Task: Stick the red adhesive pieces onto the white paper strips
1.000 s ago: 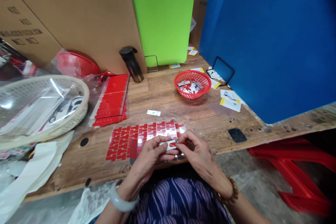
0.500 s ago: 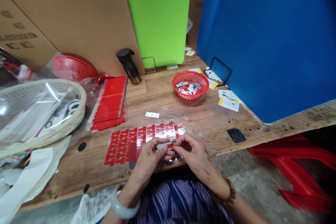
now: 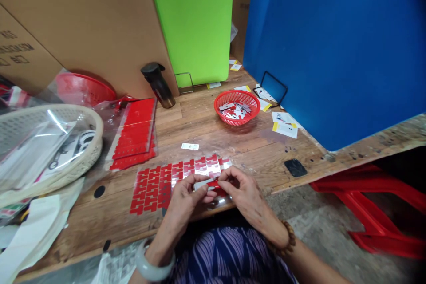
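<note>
Just above the table's front edge, my left hand [image 3: 186, 199] pinches a small pale grey flat strip [image 3: 201, 183] between thumb and fingers. My right hand [image 3: 245, 193] has its thumb and forefinger closed on a small red sticker [image 3: 214, 184] at the strip's right end. How far the sticker lies on the strip is hidden by my fingers. Under and behind both hands is a clear sheet with rows of red T-shaped stickers [image 3: 160, 182]. A small white printed label [image 3: 190, 146] lies beyond that sheet.
Further back stands a red basket [image 3: 237, 121] holding small flat pieces. Stacked red sheets [image 3: 135, 128], a dark tumbler [image 3: 159, 85] and a cream basket [image 3: 96, 142] are to the left. Printed cards [image 3: 285, 130] lie by the blue board [image 3: 333, 53]; a red stool [image 3: 362, 195] is at right.
My view has shifted slightly, so most of the table appears further left. Both hands stay together at the strip, and more of the red sticker shows between them.
</note>
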`<state>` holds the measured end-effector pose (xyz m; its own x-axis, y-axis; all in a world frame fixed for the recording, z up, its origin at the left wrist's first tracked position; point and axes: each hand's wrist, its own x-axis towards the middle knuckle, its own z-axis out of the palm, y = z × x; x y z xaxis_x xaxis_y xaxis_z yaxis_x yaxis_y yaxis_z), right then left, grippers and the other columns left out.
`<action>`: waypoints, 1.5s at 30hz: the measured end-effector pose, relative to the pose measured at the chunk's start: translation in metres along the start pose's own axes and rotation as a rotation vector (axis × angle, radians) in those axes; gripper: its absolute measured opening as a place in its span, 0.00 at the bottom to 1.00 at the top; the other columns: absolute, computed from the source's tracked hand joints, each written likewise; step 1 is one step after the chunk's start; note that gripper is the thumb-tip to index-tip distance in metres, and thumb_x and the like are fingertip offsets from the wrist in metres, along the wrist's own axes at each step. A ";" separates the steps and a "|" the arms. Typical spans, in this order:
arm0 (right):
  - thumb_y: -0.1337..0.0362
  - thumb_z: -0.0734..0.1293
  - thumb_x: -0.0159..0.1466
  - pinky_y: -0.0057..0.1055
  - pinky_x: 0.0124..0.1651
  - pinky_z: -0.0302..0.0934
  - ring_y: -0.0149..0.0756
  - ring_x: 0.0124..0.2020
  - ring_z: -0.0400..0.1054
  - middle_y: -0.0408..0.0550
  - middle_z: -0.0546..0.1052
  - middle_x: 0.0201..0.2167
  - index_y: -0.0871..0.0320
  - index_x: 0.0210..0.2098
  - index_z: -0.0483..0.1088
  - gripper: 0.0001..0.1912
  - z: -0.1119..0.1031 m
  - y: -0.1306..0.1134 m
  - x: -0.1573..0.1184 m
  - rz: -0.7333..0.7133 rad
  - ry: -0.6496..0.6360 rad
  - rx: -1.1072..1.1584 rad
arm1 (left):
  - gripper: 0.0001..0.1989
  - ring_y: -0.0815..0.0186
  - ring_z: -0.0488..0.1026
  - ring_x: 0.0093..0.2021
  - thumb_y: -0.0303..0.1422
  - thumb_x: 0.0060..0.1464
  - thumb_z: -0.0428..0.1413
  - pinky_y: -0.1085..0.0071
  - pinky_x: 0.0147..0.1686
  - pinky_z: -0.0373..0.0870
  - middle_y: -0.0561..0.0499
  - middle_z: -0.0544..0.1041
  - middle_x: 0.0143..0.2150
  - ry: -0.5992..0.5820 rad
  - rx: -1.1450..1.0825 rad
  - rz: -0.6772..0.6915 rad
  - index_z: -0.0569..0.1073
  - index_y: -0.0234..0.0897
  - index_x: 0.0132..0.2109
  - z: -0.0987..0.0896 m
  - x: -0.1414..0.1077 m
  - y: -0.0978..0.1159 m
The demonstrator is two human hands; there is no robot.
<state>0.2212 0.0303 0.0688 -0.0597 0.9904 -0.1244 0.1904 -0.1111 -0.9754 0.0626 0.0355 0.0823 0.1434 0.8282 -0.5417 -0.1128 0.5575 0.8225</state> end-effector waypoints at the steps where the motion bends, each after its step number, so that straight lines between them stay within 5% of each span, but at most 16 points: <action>1: 0.70 0.62 0.57 0.25 0.30 0.55 0.29 0.25 0.61 0.38 0.67 0.22 0.57 0.27 0.66 0.04 0.000 0.000 0.001 -0.002 -0.005 -0.014 | 0.21 0.66 0.78 0.26 0.33 0.42 0.64 0.76 0.31 0.73 0.43 0.80 0.27 -0.003 -0.012 -0.016 0.69 0.28 0.43 -0.001 0.000 0.000; 33: 0.74 0.61 0.54 0.24 0.27 0.57 0.27 0.22 0.63 0.38 0.69 0.20 0.57 0.25 0.65 0.07 0.007 0.010 0.008 -0.133 0.038 -0.181 | 0.21 0.65 0.78 0.26 0.31 0.40 0.66 0.75 0.30 0.74 0.45 0.80 0.26 0.023 -0.045 -0.026 0.71 0.29 0.41 0.002 -0.001 -0.002; 45: 0.75 0.62 0.53 0.23 0.28 0.58 0.27 0.23 0.64 0.39 0.70 0.20 0.59 0.24 0.67 0.06 0.002 0.002 0.014 -0.046 -0.020 -0.113 | 0.17 0.66 0.78 0.26 0.27 0.45 0.63 0.77 0.29 0.74 0.42 0.80 0.26 0.058 -0.050 -0.039 0.69 0.28 0.43 0.001 0.000 -0.004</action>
<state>0.2189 0.0440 0.0647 -0.0903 0.9923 -0.0849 0.2959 -0.0547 -0.9536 0.0640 0.0335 0.0792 0.0916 0.8068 -0.5837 -0.1578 0.5906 0.7914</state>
